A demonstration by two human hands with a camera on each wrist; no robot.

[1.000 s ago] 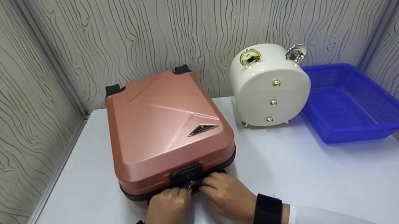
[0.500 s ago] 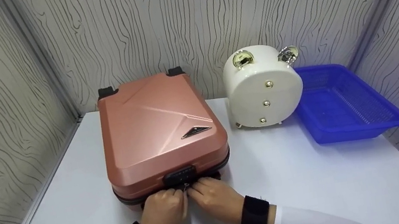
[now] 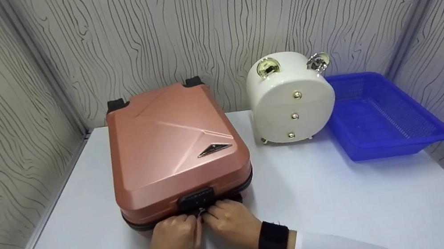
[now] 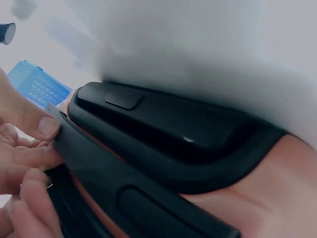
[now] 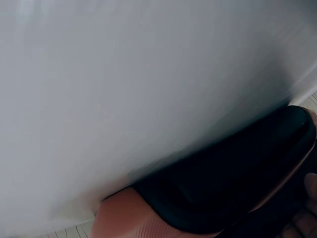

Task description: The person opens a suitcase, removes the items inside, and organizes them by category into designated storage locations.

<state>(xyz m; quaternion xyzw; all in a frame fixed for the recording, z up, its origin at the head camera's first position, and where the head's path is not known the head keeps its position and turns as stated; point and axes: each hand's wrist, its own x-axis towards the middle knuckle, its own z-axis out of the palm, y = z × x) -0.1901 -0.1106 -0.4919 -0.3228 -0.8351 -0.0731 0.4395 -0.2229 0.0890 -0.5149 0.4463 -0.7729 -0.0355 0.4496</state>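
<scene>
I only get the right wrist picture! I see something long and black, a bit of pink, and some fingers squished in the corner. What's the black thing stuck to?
Observer: It's on a pink suitcase, which the head view shows lying flat.

Operator: Cool! What's next to it?

Observer: In the head view, a big round white object stands to the right of the suitcase.

Operator: And which bit of the suitcase is getting worked on?

Observer: The front edge: the head view shows the left hand and the right hand close together there, just below a black block.
</scene>
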